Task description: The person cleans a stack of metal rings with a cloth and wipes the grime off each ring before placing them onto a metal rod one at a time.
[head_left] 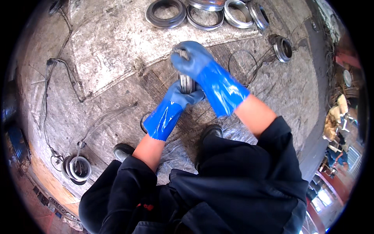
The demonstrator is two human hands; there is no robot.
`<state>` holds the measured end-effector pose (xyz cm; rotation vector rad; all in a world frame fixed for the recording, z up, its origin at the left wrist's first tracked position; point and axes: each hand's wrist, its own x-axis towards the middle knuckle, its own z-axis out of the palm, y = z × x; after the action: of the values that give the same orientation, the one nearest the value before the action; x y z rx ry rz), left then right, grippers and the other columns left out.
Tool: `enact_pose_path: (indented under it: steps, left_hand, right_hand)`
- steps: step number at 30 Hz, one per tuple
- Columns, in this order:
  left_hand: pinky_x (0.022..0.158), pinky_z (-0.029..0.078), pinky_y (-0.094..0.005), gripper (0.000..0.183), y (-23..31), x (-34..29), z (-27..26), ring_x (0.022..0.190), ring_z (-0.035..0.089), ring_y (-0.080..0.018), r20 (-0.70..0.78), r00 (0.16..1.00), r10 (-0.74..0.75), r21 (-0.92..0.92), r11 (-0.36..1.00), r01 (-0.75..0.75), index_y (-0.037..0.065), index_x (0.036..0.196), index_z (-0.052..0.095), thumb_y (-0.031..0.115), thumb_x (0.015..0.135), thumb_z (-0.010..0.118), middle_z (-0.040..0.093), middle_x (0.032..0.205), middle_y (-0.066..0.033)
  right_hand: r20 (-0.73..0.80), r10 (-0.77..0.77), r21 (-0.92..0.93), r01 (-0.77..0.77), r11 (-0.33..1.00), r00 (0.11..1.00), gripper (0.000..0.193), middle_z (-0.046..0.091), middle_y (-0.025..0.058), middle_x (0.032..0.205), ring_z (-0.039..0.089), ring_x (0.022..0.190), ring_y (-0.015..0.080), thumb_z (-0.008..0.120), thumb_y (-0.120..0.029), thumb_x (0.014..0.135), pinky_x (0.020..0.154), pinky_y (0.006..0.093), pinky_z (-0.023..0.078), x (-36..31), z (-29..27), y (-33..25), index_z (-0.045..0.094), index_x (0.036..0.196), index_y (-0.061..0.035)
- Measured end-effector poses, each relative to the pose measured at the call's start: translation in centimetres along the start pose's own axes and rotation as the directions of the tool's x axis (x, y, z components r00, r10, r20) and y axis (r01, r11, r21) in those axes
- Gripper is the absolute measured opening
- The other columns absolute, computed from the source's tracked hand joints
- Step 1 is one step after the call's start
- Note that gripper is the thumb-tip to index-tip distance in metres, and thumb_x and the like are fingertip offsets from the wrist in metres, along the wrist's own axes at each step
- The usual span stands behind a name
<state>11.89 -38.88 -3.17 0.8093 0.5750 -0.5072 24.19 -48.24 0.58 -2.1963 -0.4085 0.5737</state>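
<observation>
Blue rubber gloves with long cuffs cover both hands. My left hand is closed round the lower part of a grooved metal ring, which is held edge-up above the floor. Just above it, my right hand is curled over the ring's upper end. A grey, rough, stringy wad shows between its thumb and fingers; blur hides its exact kind. The glove covers the top of the ring, so I cannot tell whether the wad touches it.
Several metal rings lie at the far edge of the grey sheeting, with another ring to the right. Stacked rings sit at lower left beside a wire rope. A thin wire loop lies right of my hands. My shoes are below.
</observation>
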Motion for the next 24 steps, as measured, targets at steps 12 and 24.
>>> enact_pose_path:
  steps: [12,24]
  left_hand:
    - [0.078,0.056,-0.0286,0.022,-0.7,-4.1,-0.4,0.085,0.067,-0.0117,0.156,0.976,0.148,0.586,0.782,-0.213,0.002,0.103,0.072,0.002,0.083,0.079,0.073,0.098,-0.0056]
    - [0.066,0.053,-0.0263,0.032,1.1,-4.2,1.6,0.072,0.062,-0.0101,-0.122,0.963,0.239,0.357,0.916,-0.182,0.003,0.101,0.067,0.015,0.078,0.085,0.068,0.082,-0.0013]
  right_hand:
    - [0.193,0.129,-0.298,-0.067,0.952,0.973,0.045,0.067,0.0171,0.124,0.067,0.108,0.0350,0.062,-0.048,0.089,0.098,0.0419,0.052,3.3,-3.8,3.6,0.071,0.115,-0.0123]
    - [-0.243,-0.177,-0.750,-0.069,0.657,0.954,0.044,0.072,0.0145,0.114,0.068,0.109,0.0340,0.074,-0.038,0.083,0.094,0.0416,0.054,-3.2,-12.8,5.0,0.069,0.119,-0.0134]
